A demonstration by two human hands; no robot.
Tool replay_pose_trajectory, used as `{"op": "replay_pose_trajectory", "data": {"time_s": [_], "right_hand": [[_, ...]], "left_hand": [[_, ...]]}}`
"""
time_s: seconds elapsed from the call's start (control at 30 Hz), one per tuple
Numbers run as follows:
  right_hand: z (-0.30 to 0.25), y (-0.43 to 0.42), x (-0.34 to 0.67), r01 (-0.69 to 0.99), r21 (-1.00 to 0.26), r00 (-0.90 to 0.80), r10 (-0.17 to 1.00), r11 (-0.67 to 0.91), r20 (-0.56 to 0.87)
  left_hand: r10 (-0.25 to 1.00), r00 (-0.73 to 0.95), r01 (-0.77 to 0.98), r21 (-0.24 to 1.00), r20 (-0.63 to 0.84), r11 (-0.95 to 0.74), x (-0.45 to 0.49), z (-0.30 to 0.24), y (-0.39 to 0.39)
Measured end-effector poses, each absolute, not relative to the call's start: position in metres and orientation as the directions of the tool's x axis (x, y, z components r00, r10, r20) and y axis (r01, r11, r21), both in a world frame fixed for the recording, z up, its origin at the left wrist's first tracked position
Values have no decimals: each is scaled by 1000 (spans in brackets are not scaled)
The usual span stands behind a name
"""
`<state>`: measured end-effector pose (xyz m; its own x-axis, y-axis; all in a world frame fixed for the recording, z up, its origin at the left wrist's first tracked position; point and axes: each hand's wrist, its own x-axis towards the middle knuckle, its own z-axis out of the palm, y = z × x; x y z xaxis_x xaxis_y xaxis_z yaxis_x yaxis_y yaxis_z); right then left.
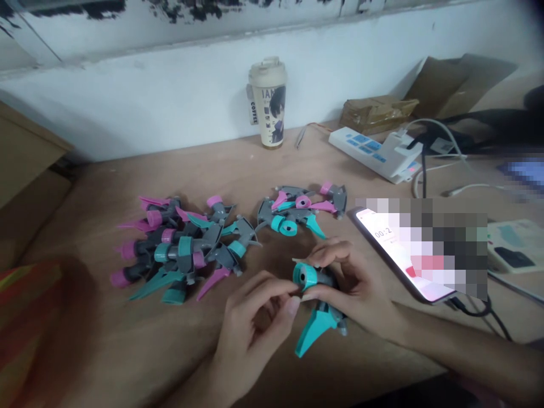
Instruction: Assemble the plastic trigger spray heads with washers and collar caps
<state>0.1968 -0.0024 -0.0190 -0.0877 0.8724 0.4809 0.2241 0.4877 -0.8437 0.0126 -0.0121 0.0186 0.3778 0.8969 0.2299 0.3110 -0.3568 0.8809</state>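
My right hand (352, 283) grips a trigger spray head (319, 323) with a grey body, a teal trigger and a teal screw collar. Its collar faces left, showing a dark hole in the middle, and the trigger points down toward the table's front edge. Beside the collar, my left hand (259, 323) is closed in a pinch, thumb against forefinger. What lies between those fingertips is too small to make out. To the left is a heap of pink, teal and grey spray heads (185, 249). Behind my right hand sits a smaller group of spray heads (293, 212).
A lit phone (389, 249) with a cable lies at the right. Behind it are a white power strip (374, 153), cords and a small cardboard box (378, 113). A lidded coffee cup (270, 105) stands near the wall. Orange-red material (29, 328) shows at left.
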Motion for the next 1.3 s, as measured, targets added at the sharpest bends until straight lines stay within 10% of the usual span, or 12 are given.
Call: {"op": "replay_pose_trajectory", "data": {"time_s": [0.47,1.0,1.3], "right_hand": [[-16,-5,197,172,-809,-115,827,562,550],[-15,-7,196,262,-731,-128,773,630,621],[-15,-9,195,243,-744,-143,781,623,607]], "left_hand": [[820,470,166,880,327,-446,19,15,-15],[682,416,556,426,601,-714,15,10,-11],[720,428,463,552,546,-693,11,10,-10]]}}
